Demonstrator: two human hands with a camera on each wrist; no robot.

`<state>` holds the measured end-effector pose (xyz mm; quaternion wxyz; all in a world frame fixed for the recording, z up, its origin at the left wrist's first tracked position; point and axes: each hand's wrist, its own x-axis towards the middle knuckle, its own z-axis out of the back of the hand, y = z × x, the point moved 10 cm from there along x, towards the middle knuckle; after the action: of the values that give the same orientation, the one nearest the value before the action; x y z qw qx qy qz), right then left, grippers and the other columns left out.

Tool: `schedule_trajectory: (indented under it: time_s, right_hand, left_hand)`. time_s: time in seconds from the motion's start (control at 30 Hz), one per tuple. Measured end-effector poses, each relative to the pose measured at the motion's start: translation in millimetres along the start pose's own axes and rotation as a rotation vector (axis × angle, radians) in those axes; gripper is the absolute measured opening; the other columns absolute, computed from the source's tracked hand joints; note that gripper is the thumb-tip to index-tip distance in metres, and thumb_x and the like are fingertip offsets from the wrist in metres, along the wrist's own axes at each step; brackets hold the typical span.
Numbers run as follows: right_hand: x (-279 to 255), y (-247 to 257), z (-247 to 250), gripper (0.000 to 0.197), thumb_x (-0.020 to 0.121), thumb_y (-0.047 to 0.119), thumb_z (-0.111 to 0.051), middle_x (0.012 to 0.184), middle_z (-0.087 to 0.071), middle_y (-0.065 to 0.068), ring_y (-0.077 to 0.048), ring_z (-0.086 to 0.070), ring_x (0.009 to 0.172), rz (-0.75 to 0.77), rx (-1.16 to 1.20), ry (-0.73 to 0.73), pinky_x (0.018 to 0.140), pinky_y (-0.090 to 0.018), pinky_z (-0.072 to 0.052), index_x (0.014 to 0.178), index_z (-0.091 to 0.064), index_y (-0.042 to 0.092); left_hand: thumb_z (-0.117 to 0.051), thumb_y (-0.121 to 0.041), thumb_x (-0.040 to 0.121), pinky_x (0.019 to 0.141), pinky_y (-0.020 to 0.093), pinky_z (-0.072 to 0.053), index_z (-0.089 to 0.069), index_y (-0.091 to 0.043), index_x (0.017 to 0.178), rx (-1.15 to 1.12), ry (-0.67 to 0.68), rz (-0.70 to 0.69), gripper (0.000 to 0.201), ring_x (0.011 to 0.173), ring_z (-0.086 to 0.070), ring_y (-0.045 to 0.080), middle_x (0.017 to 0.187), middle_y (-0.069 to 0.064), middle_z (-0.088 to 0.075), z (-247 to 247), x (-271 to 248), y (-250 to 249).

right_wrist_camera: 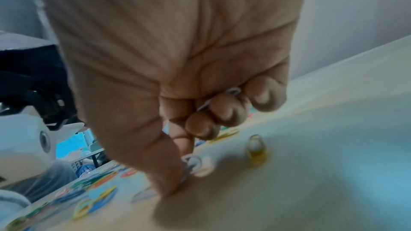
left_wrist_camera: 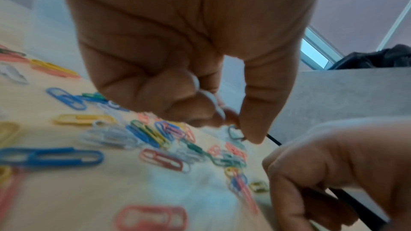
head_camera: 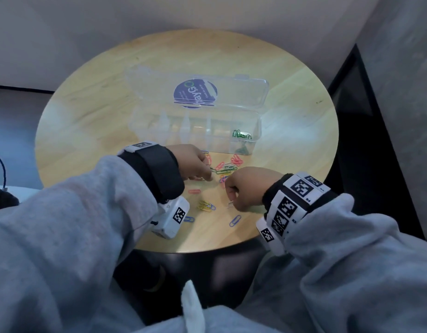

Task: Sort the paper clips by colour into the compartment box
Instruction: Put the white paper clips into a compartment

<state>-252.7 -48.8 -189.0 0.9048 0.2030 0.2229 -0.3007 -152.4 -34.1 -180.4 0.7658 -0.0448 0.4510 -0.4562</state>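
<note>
Left hand [head_camera: 193, 162] pinches a green clip [left_wrist_camera: 234, 133]; right hand [head_camera: 246, 188] pinches a white clip [head_camera: 230, 204] (both near the pile [head_camera: 223, 169]).

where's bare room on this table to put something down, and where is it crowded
Bare wood lies left of the compartment box, out to the table rim, and right of the box toward the right rim. It is crowded in front of the box: loose paper clips lie between the left hand and right hand.
</note>
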Motion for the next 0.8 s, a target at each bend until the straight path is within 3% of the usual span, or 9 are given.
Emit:
schedule_trajectory:
  time_s: [0.13, 0.23, 0.33, 0.4, 0.53, 0.63, 0.73, 0.8]
  right_hand:
    - [0.1, -7.3, 9.6, 0.015, 0.076, 0.011, -0.051, 0.086, -0.062, 0.0, -0.021, -0.057, 0.079, -0.039, 0.019, -0.077, 0.054, -0.025, -0.039, 0.081, -0.063, 0.019]
    - [1.4, -9.3, 8.3, 0.014, 0.077, 0.011, -0.05, 0.083, -0.061, 0.001, -0.021, -0.057, 0.078, -0.042, 0.045, -0.072, 0.055, -0.026, -0.04, 0.079, -0.061, 0.019]
    - [3.1, -9.2, 4.2, 0.009, 0.078, 0.015, -0.056, 0.074, -0.051, 0.009, -0.017, -0.052, 0.075, -0.035, 0.069, -0.044, 0.056, -0.025, -0.038, 0.076, -0.056, 0.024]
    - [4.4, -6.5, 2.7, 0.007, 0.079, 0.021, -0.062, 0.075, -0.05, 0.01, -0.017, -0.052, 0.078, -0.027, 0.054, -0.026, 0.06, -0.026, -0.039, 0.079, -0.056, 0.025]
    - [6.0, 1.3, -0.1, 0.009, 0.083, 0.019, -0.057, 0.088, -0.063, -0.001, -0.019, -0.054, 0.078, -0.011, -0.018, 0.021, 0.066, -0.028, -0.044, 0.087, -0.065, 0.017]
    - [3.7, 4.1, -1.0, 0.011, 0.081, 0.017, -0.054, 0.085, -0.066, -0.003, -0.022, -0.059, 0.077, -0.005, -0.028, 0.025, 0.065, -0.029, -0.049, 0.08, -0.065, 0.016]
    - [1.7, 6.4, -4.2, 0.009, 0.079, 0.014, -0.053, 0.076, -0.059, 0.0, -0.02, -0.054, 0.072, 0.011, -0.03, 0.056, 0.057, -0.026, -0.043, 0.073, -0.059, 0.019]
    - [1.4, 7.4, -3.9, 0.011, 0.079, 0.013, -0.052, 0.076, -0.059, 0.001, -0.019, -0.053, 0.071, 0.023, -0.027, 0.068, 0.057, -0.026, -0.041, 0.074, -0.059, 0.019]
  left_hand:
    - [-0.064, -0.003, 0.08, 0.058, 0.022, -0.038, -0.051, -0.015, 0.064, -0.177, -0.01, 0.017, 0.024, 0.059, -0.044, 0.015, 0.065, 0.005, -0.055, 8.0, -2.5, 5.9]
    - [-0.058, 0.002, 0.084, 0.049, 0.015, -0.04, -0.052, -0.013, 0.068, -0.318, -0.016, 0.007, 0.023, 0.051, -0.047, 0.008, 0.065, 0.005, -0.055, 14.8, -3.0, 11.2]
    - [-0.052, 0.002, 0.089, 0.043, 0.012, -0.039, -0.057, -0.012, 0.076, -0.467, -0.005, 0.026, 0.019, 0.046, -0.046, 0.005, 0.054, -0.002, -0.058, 18.1, -7.7, 15.8]
    - [-0.049, -0.001, 0.09, 0.044, 0.012, -0.037, -0.059, -0.011, 0.081, -0.53, -0.004, 0.07, 0.017, 0.051, -0.043, 0.008, 0.056, -0.001, -0.053, 17.0, -9.6, 20.7]
    - [-0.045, -0.009, 0.091, 0.043, 0.012, -0.038, -0.06, -0.013, 0.076, -0.617, 0.009, 0.15, 0.022, 0.044, -0.047, 0.006, 0.064, 0.0, -0.045, 10.8, -9.3, 33.2]
    - [-0.039, -0.008, 0.091, 0.044, 0.015, -0.039, -0.056, -0.012, 0.071, -0.683, 0.006, 0.152, 0.027, 0.045, -0.048, 0.009, 0.065, 0.003, -0.048, 9.3, -6.5, 34.4]
    - [-0.05, -0.012, 0.09, 0.045, 0.017, -0.033, -0.056, -0.01, 0.073, -0.502, -0.054, 0.114, 0.018, 0.049, -0.039, 0.01, 0.063, 0.001, -0.044, 16.1, -3.5, 28.5]
    - [-0.061, -0.016, 0.085, 0.05, 0.02, -0.032, -0.062, -0.014, 0.084, -0.101, -0.13, 0.007, 0.003, 0.055, -0.04, 0.01, 0.066, -0.004, -0.046, 25.8, -1.7, 14.4]
